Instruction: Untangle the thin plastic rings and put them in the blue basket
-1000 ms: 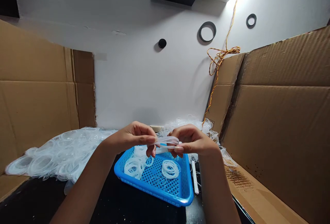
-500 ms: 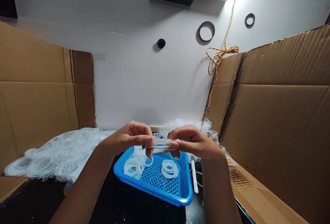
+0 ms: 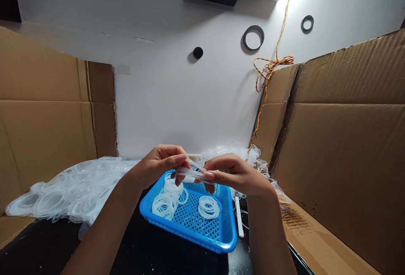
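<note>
My left hand and my right hand are close together above the back of a blue basket. Between them stretches a bunch of translucent white rings, pinched by the fingers of both hands. One strand rises from the bunch to my left thumb and finger. Inside the basket lie coiled rings at the left and a smaller coil at the right, with a few thin loose rings between them.
A large heap of clear rings lies on the left, another behind the basket. A white strip is right of the basket. Cardboard panels flank both sides; an orange cord hangs at the back.
My left fingertips have risen slightly and lifted a strand away from the bunch. My right fingers have shifted a little to the left. The basket and its coils have stayed put.
</note>
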Demonstrator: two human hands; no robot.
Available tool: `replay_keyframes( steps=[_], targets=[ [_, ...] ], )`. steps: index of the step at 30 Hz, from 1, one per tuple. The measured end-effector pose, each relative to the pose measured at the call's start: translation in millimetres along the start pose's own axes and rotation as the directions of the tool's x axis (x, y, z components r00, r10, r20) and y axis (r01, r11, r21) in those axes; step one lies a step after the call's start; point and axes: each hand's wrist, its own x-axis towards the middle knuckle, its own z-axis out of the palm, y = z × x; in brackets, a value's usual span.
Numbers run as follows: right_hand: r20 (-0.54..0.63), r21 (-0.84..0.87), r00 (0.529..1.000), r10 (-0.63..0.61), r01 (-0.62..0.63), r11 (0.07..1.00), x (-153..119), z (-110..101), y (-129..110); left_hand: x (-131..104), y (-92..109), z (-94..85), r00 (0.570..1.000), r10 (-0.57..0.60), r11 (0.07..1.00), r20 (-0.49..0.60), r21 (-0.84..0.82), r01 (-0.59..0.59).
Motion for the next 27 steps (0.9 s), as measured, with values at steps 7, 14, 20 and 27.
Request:
replay_keyframes(
  steps=[7, 14, 20, 27],
  targets=[
    [-0.024, -0.021, 0.999, -0.024, 0.024, 0.999, -0.4, -0.3, -1.6, 0.0, -1.7, -2.2, 1.0, 0.007, 0.999, 0.006, 0.031, -0.007],
    [-0.026, 0.119, 1.0, 0.015, -0.011, 0.993, -0.3, -0.6, -0.6, -1.3, -2.8, -2.6, 1.0, 0.003, 0.996, 0.0, 0.084, -0.003],
    [-0.033, 0.156, 0.999, 0.028, -0.022, 0.988, -0.7, -2.7, 4.6, -2.6, -3.5, -6.2, 0.999, 0.01, 0.991, 0.033, 0.134, -0.015],
    [-0.068, 0.157, 0.997, 0.027, -0.016, 0.987, -0.3, -3.5, 4.3, -3.7, -0.6, -4.9, 1.0, 0.01, 0.984, 0.011, 0.176, -0.012]
  ],
)
